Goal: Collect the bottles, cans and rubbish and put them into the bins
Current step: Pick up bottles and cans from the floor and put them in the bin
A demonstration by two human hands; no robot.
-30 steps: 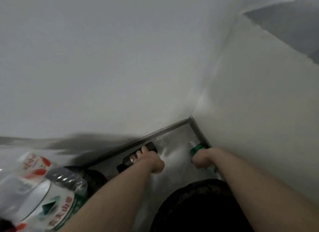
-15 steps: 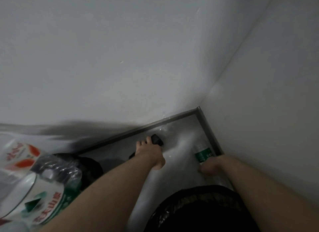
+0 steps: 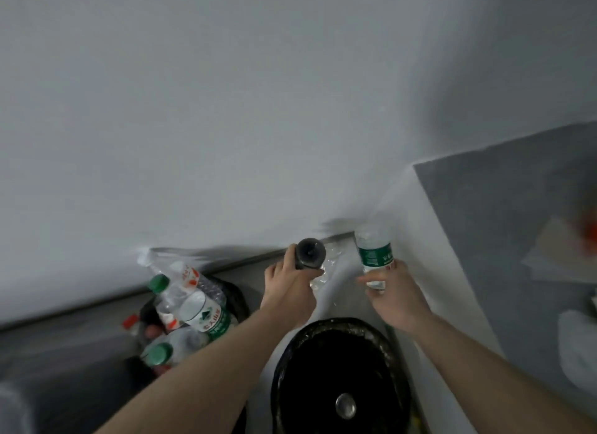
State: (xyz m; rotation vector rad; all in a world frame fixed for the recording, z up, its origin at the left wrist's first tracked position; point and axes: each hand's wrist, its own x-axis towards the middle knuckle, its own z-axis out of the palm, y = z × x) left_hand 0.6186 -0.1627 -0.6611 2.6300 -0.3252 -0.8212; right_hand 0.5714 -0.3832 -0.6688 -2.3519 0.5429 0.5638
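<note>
My left hand (image 3: 288, 291) grips a dark can (image 3: 309, 253), its round end turned toward me, held above the floor by the wall. My right hand (image 3: 395, 296) holds a clear plastic bottle (image 3: 374, 254) with a green label, upright, close to the white partition. Below both hands stands a bin lined with a black bag (image 3: 337, 374), with a small round metal thing at its bottom. To the left a second black-lined bin (image 3: 237, 296) is heaped with several clear bottles (image 3: 193, 304) with green and red caps.
A white wall fills the top of the view, with a metal skirting strip (image 3: 245, 260) along the floor. A low white partition (image 3: 449, 288) rises on the right; beyond it lies grey floor (image 3: 504, 239) with pale paper and an orange blur.
Both hands have risen from the floor corner, carrying the dark can and the green-label bottle up above the bins. The view has shifted, and both bins now show fully.
</note>
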